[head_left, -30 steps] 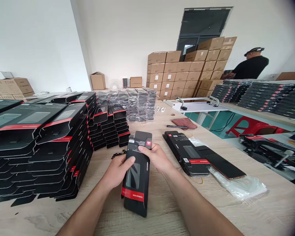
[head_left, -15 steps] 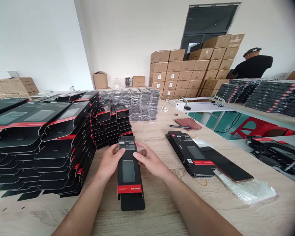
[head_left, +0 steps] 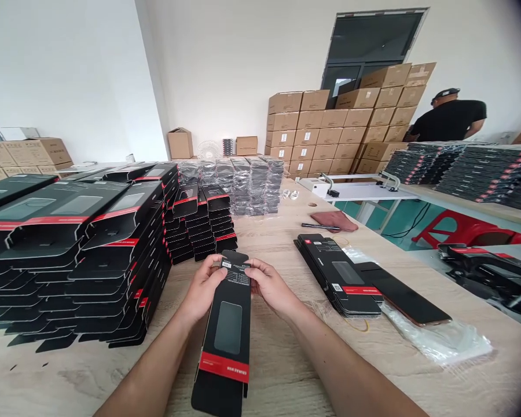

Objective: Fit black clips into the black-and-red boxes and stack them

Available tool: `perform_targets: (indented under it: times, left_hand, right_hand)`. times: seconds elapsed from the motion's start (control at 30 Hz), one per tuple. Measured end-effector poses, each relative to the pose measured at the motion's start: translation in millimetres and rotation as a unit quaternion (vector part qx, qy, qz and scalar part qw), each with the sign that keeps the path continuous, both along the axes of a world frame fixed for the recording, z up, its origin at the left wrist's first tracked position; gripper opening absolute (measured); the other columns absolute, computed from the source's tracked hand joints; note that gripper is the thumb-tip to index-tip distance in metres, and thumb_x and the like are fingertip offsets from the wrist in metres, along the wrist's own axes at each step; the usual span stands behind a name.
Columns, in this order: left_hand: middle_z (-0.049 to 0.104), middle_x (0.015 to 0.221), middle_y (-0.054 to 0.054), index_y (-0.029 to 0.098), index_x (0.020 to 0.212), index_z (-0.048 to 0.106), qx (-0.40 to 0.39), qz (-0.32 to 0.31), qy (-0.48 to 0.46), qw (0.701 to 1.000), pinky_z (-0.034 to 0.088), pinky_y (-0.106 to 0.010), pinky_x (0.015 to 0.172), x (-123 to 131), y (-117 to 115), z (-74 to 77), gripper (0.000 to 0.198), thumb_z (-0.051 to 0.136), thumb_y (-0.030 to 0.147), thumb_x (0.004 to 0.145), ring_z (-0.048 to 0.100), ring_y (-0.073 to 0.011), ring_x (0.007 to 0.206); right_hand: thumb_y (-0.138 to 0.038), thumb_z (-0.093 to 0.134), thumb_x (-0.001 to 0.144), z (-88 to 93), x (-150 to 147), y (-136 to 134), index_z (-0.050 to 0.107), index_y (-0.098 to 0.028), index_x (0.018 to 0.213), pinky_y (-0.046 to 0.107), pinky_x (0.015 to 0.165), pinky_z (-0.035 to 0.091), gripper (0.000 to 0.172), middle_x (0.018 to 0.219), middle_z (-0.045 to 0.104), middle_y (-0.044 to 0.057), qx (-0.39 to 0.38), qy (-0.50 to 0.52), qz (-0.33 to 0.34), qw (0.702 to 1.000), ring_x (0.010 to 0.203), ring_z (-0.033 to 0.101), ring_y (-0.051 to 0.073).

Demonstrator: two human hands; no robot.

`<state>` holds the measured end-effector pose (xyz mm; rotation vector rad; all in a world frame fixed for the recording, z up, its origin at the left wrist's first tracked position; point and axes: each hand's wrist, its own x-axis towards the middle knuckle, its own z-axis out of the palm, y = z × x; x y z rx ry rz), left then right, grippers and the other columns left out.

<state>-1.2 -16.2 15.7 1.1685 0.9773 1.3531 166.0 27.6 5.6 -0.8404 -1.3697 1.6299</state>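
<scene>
Between my two hands is a long black cardboard box [head_left: 228, 327] with a red band, a dull window and an unfolded flap at its near end. My left hand [head_left: 206, 286] grips the far left edge, thumb on the printed face. My right hand [head_left: 269, 285] pinches the far right edge, thumb on top. The fingers beneath are partly hidden. On my right lies a pile of flattened black boxes [head_left: 330, 272]. To the left rises a large stack of open-ended black boxes [head_left: 108, 266], with a smaller stack [head_left: 200, 226] behind.
A black flat panel [head_left: 402, 292] rests on clear plastic bags [head_left: 438, 341] at right. Beyond are a pen [head_left: 320, 226], a brown cloth [head_left: 336, 220] and plastic-wrapped stacks [head_left: 243, 188]. Cartons [head_left: 316, 133] line the wall. A person in black [head_left: 449, 119] stands at far right.
The box has tilted, its near end coming closer to me and swinging slightly left. Both hands have shifted a little right with it. The distant person's arm has moved down.
</scene>
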Motion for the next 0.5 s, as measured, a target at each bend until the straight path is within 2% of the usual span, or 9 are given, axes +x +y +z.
perform_targets:
  times: [0.1,0.2,0.3,0.37,0.43,0.5]
  left_hand:
    - [0.064,0.083,0.001,0.022,0.103,0.057,0.002,-0.039,-0.007,0.999,0.044,-0.024,0.066,2,-5,3.4,0.027,0.06,0.035,0.08,0.058,-0.0137,0.07]
    - [0.064,0.088,-0.001,0.021,0.103,0.058,-0.009,-0.06,-0.001,0.998,0.044,-0.025,0.068,4,-12,10.5,0.028,0.06,0.036,0.08,0.058,-0.0152,0.074]
    - [0.064,0.089,-0.002,0.021,0.105,0.058,-0.019,-0.074,0.005,0.997,0.043,-0.025,0.069,5,-17,16.6,0.03,0.06,0.036,0.08,0.058,-0.0161,0.076]
    - [0.064,0.088,-0.002,0.021,0.105,0.059,-0.021,-0.08,0.01,0.997,0.043,-0.025,0.07,4,-18,17.4,0.029,0.06,0.036,0.08,0.058,-0.0164,0.077]
    - [0.064,0.089,-0.002,0.02,0.103,0.06,-0.015,-0.086,0.013,0.996,0.042,-0.025,0.071,4,-17,15.3,0.028,0.06,0.036,0.08,0.058,-0.0163,0.078]
    - [0.064,0.092,-0.002,0.02,0.102,0.06,0.0,-0.099,0.02,0.995,0.041,-0.025,0.071,5,-16,11.0,0.027,0.06,0.036,0.08,0.057,-0.0158,0.079]
  right_hand:
    - [-0.052,0.055,0.08,1.4,6,5,0.061,-0.017,0.087,0.023,0.047,0.038,0.036,0.06,0.056,-0.002,0.011,-0.008,-0.052,0.999,0.05,0.051,0.011]
    - [-0.047,0.068,0.072,4.4,12,9,0.065,-0.018,0.096,0.024,0.051,0.039,0.038,0.068,0.062,-0.001,0.048,-0.032,-0.086,0.995,0.054,0.051,0.01]
    - [-0.04,0.076,0.064,5.5,17,12,0.069,-0.017,0.083,0.027,0.062,0.044,0.031,0.08,0.068,0.002,0.084,-0.043,-0.077,0.993,0.066,0.056,0.013]
    - [-0.039,0.078,0.062,5.5,18,12,0.069,-0.018,0.077,0.029,0.068,0.046,0.027,0.079,0.068,0.002,0.102,-0.037,-0.075,0.991,0.072,0.058,0.015]
    - [-0.041,0.077,0.064,6.0,19,12,0.067,-0.018,0.071,0.029,0.067,0.045,0.026,0.072,0.066,0.001,0.085,-0.023,-0.057,0.994,0.068,0.058,0.015]
    - [-0.045,0.074,0.068,7.4,20,10,0.064,-0.018,0.067,0.027,0.06,0.043,0.029,0.064,0.063,-0.001,0.021,0.01,-0.031,0.999,0.058,0.054,0.012]
